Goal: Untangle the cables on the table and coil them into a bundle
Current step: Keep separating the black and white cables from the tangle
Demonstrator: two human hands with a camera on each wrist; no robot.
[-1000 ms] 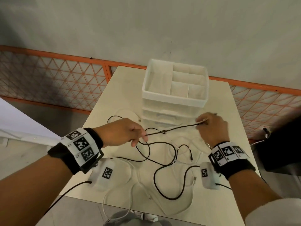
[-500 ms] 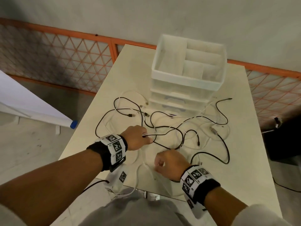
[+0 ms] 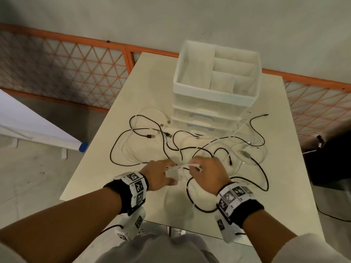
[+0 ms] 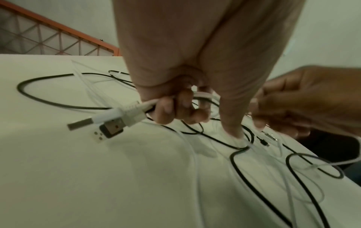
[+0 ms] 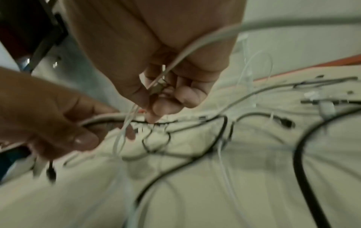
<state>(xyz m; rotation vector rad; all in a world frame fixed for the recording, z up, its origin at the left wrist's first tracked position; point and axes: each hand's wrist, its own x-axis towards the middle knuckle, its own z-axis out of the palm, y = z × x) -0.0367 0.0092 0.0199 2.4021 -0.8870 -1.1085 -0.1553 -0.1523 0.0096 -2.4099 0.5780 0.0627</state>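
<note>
Several black cables (image 3: 191,149) and white cables (image 3: 146,111) lie tangled across the cream table (image 3: 288,186) in front of a drawer unit. My left hand (image 3: 161,173) grips a bunch of white cables (image 4: 201,96) whose USB plugs (image 4: 109,123) stick out to the left; its index finger points down onto the table. My right hand (image 3: 207,171) sits just to its right and pinches a thin white cable (image 5: 175,61) between thumb and fingertips. A short white stretch (image 3: 182,166) runs between the two hands. A black loop (image 3: 190,194) lies under my right wrist.
A white plastic drawer unit (image 3: 214,103) with an open divided top tray stands at the table's back middle. An orange mesh fence (image 3: 76,63) runs behind the table. A dark object (image 3: 332,158) stands off the right edge. The near table edge is just below my wrists.
My right hand has moved forward from the near edge up beside my left hand and taken hold of a white cable. The black cable stretched between the hands a second ago now lies on the table.
</note>
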